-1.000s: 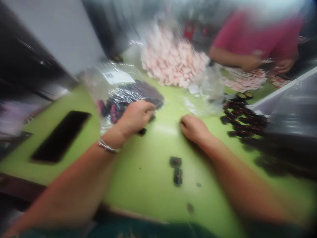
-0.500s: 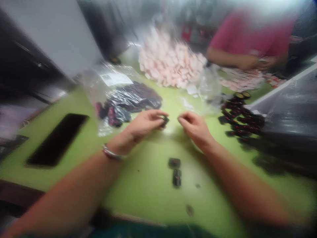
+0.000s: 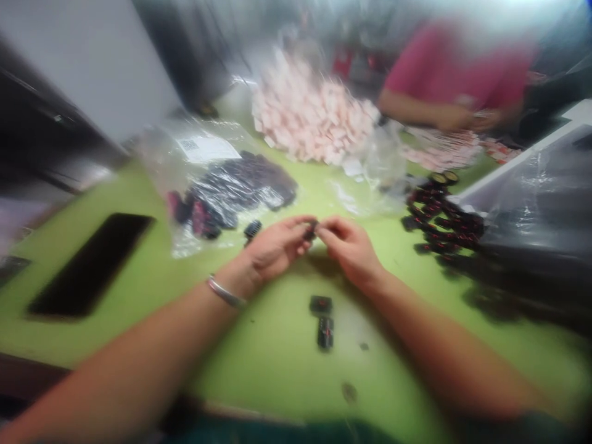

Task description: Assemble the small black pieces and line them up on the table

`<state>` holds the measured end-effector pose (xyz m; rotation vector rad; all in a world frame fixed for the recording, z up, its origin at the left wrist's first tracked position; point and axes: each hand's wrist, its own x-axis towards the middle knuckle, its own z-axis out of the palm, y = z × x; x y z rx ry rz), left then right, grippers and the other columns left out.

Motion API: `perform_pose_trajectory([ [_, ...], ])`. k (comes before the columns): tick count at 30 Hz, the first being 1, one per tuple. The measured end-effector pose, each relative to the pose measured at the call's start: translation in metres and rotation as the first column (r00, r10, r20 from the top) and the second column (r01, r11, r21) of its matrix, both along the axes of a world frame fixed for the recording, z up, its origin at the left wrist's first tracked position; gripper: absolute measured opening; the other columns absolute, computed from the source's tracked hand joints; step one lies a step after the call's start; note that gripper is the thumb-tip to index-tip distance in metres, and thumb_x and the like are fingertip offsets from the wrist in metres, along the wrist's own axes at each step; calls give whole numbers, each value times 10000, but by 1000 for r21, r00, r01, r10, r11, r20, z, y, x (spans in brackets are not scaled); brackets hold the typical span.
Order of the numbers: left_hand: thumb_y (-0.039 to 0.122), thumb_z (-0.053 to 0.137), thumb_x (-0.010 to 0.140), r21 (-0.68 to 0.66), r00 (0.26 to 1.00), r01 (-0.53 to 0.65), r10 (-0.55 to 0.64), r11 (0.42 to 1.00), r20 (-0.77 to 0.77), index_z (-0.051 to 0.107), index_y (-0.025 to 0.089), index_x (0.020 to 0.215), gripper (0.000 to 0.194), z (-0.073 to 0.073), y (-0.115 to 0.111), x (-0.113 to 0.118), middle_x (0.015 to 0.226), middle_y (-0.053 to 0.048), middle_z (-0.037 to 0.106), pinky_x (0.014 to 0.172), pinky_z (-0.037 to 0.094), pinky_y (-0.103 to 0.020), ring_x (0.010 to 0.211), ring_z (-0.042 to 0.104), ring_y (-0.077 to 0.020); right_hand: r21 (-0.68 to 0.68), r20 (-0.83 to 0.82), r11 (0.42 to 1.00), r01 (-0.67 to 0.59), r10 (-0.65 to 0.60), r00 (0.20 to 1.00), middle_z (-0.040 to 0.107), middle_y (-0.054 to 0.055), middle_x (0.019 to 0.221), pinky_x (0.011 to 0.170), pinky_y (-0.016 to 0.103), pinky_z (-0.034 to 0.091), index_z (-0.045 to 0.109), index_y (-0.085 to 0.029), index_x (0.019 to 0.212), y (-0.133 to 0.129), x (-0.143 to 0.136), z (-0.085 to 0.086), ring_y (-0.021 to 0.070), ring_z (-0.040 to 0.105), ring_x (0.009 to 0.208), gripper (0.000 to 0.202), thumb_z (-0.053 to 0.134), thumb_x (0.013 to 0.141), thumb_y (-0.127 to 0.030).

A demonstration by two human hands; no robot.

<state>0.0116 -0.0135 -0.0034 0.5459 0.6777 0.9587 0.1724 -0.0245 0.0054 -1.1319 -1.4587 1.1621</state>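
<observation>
Between my two hands is a small black block-shaped part (image 3: 311, 230), mostly covered by fingers. My left hand (image 3: 277, 250), with a bracelet at the wrist, pinches it from the left. The fingers of my right hand (image 3: 349, 246) are closed against its right side; whether they hold a separate small piece cannot be seen. Nearer to me on the green table lie two similar black parts, one crosswise (image 3: 320, 304) and one lengthwise (image 3: 325, 333), each with a reddish mark. Another black part (image 3: 252, 230) sits just beyond my left wrist.
A clear bag (image 3: 208, 203) of black parts lies at back left, a dark flat slab (image 3: 92, 265) at left. Pale pink pieces (image 3: 319, 117) are heaped behind. Black-and-red parts (image 3: 444, 216) pile up by a plastic-lined box (image 3: 546, 191). Across the table a person in pink (image 3: 457, 74) handles pale strips.
My right hand has come left and now meets my left hand at the small black part. The view has shifted slightly.
</observation>
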Motion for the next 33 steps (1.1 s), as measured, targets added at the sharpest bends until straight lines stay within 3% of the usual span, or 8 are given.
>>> perform_pose_trajectory([
  [8, 76, 636, 794, -3, 1000, 29, -29, 1000, 2, 649, 76, 962, 169, 2, -1, 2, 767, -48, 632, 466, 424, -134, 545, 557, -56, -7, -7, 1000, -7, 7, 1000, 598, -5, 744, 408, 192, 400, 618, -174, 817, -2, -2, -1, 71, 494, 526, 183, 639, 805, -355],
  [15, 102, 697, 750, -2, 999, 23, -23, 1000, -24, 660, 65, 946, 203, 4, -2, 3, 740, -43, 630, 465, 418, -139, 525, 544, -52, 39, 46, 999, 15, -17, 999, 568, 17, 810, 419, 209, 499, 602, -188, 818, -5, -5, -4, 109, 549, 627, 166, 626, 802, -351],
  [19, 142, 743, 717, 56, 998, 26, -23, 998, -61, 670, 77, 966, 267, 5, -2, 2, 760, -52, 646, 489, 424, -149, 557, 558, -62, -68, -78, 997, 36, -41, 996, 501, -33, 734, 371, 184, 447, 546, -206, 840, -4, -5, -3, 78, 490, 542, 207, 682, 755, -337],
  [21, 174, 761, 706, 100, 996, 33, -25, 994, -83, 676, 89, 978, 297, 4, -2, 1, 758, -53, 655, 509, 434, -158, 574, 567, -70, -181, -193, 983, -9, -27, 981, 467, -57, 712, 340, 163, 394, 513, -218, 880, -3, -3, -2, 64, 463, 509, 292, 722, 717, -340],
  [24, 223, 776, 697, 186, 991, 60, -36, 981, -131, 685, 113, 998, 332, 5, -3, -2, 752, -48, 664, 530, 449, -173, 572, 568, -74, -307, -303, 929, -207, 111, 947, 509, -50, 710, 333, 146, 350, 502, -213, 915, 2, 1, 1, 69, 481, 520, 349, 742, 705, -355],
  [28, 225, 787, 682, 257, 990, 62, -28, 964, -135, 690, 121, 1018, 365, 10, -1, -5, 755, -46, 670, 544, 451, -184, 570, 565, -73, -267, -311, 901, -340, 254, 916, 552, -39, 669, 356, 155, 364, 528, -193, 922, 11, 5, 4, 63, 463, 490, 345, 718, 735, -411],
  [30, 197, 795, 664, 242, 994, -12, 37, 970, -98, 684, 124, 1003, 365, 12, 1, -6, 762, -44, 671, 548, 446, -182, 583, 572, -75, -220, -266, 934, -283, 221, 938, 542, -46, 674, 376, 171, 388, 544, -194, 923, 18, 7, 3, 52, 429, 466, 340, 698, 746, -440],
  [33, 179, 775, 683, 174, 984, -159, 171, 972, -58, 656, 149, 996, 336, 12, 7, -9, 756, -35, 662, 543, 432, -165, 606, 578, -74, -127, -47, 992, -22, 16, 999, 537, -40, 678, 396, 208, 394, 562, -191, 842, 30, 14, -1, 58, 405, 444, 235, 626, 794, -411],
])
